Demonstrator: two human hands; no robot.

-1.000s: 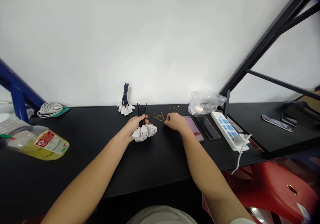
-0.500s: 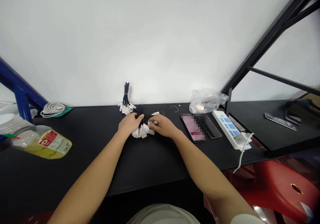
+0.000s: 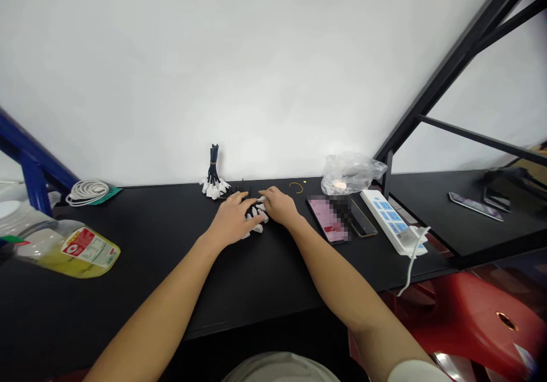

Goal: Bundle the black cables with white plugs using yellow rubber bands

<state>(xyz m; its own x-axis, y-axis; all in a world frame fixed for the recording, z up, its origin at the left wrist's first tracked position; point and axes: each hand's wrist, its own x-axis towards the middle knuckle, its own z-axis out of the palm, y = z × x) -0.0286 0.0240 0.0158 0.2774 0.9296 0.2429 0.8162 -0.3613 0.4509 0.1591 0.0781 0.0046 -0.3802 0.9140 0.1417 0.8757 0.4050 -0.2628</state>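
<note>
Both my hands meet at the middle of the black table [image 3: 154,239]. My left hand [image 3: 233,220] is closed over a bundle of black cables with white plugs [image 3: 256,218], which lies low on the table between my hands. My right hand [image 3: 280,205] grips the same bundle from the right, fingers curled. A second bundle of black cables with white plugs [image 3: 213,174], tied near its top, stands upright against the wall just behind my hands. A loose yellow rubber band [image 3: 296,187] lies right of my right hand.
A phone [image 3: 328,218] lies right of my hands, beside a second phone [image 3: 364,218], a white power strip [image 3: 391,220] and a clear plastic bag [image 3: 351,172]. A bottle of yellow liquid [image 3: 64,248] lies at the left, a coiled white cable [image 3: 88,191] behind it. A red stool [image 3: 478,319] stands lower right.
My right hand left the rubber bands and came left onto the bundle. The bundle, held upright a second ago, now lies low under both hands.
</note>
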